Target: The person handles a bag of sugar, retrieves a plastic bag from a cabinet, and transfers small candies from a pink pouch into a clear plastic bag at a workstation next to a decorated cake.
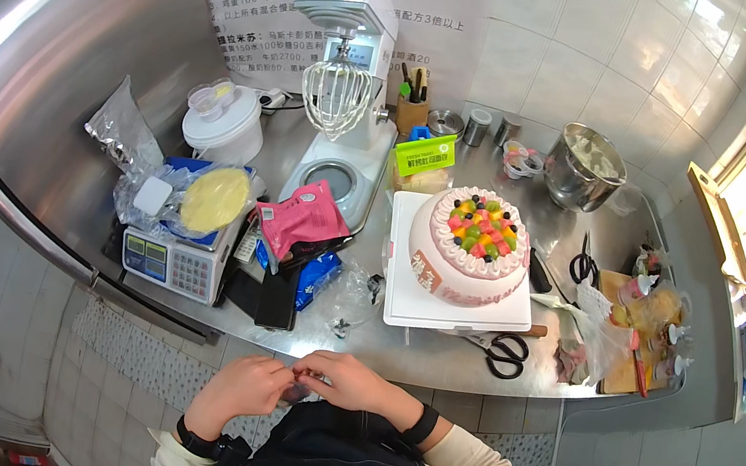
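Observation:
Both hands meet in front of my dark apron, just below the steel counter's front edge. My left hand (251,384) and my right hand (345,381) pinch a small, dark reddish item in clear plastic (294,393) between them; the fingers hide most of it, so its kind cannot be told. Beyond them on the counter stands a tall pink-white cream cake (470,249) on a white square board (398,305). Piped cream rings its top, around cut fruit and blueberries. A crumpled clear plastic bag (351,296) lies left of the board.
At left are a digital scale (171,266) and a pink pouch (301,221). Behind stands a stand mixer (351,7) with a whisk. To the right are black-handled scissors (506,355), a steel mixing bowl (583,168), a piping bag (598,323) and a wooden board (619,378) holding several items.

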Demonstrator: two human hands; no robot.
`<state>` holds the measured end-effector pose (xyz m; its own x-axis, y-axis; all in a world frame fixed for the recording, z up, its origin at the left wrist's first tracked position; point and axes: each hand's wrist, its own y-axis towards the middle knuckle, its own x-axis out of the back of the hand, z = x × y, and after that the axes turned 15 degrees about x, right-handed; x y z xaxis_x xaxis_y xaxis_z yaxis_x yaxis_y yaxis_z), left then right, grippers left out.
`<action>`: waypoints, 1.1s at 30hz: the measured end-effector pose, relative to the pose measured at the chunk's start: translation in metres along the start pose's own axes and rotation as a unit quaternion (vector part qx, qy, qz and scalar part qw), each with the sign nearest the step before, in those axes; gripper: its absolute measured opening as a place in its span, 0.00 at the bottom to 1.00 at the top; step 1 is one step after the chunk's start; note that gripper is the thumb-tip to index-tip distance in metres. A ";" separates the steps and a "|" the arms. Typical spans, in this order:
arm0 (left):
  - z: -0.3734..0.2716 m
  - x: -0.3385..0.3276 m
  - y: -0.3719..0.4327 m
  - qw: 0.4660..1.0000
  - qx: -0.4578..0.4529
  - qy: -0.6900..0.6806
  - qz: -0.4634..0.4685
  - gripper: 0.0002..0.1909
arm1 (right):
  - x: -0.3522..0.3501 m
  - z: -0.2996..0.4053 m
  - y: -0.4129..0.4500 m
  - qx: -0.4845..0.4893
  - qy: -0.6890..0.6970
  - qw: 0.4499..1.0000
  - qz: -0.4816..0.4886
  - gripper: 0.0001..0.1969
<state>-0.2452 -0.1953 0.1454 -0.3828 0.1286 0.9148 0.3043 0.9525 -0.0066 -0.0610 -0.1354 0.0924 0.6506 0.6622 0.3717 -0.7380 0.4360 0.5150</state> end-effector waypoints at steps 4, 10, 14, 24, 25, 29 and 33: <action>0.001 -0.004 -0.006 1.000 0.011 -0.007 0.000 0.04 | -0.002 0.007 0.005 -0.007 -0.078 0.994 0.070 0.08; -0.004 -0.007 -0.006 0.996 0.045 -0.067 -0.035 0.04 | 0.014 0.021 0.009 0.116 -0.244 0.960 0.078 0.08; -0.009 -0.015 -0.001 0.959 0.082 -0.228 -0.145 0.04 | 0.017 0.013 0.006 0.201 -0.279 0.939 0.018 0.06; 0.008 -0.035 -0.002 0.910 0.130 -0.378 -0.109 0.05 | 0.023 0.014 -0.001 0.146 -0.195 0.970 -0.009 0.11; 0.009 -0.036 -0.002 0.910 0.132 -0.378 -0.108 0.05 | 0.024 0.015 0.000 0.124 -0.202 0.971 -0.019 0.13; 0.005 -0.031 0.002 0.938 0.053 -0.316 -0.135 0.04 | 0.029 0.030 0.013 0.113 -0.241 0.960 -0.084 0.18; -0.002 -0.021 0.006 0.970 0.011 -0.193 -0.150 0.05 | 0.020 0.012 0.007 0.123 -0.173 0.977 0.017 0.09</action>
<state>-0.2338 -0.1923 0.1269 -0.7509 -0.0661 0.6571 0.1118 0.9679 0.2250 -0.0506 -0.1265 0.1131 0.6795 0.4099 0.6085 -0.7225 0.2299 0.6520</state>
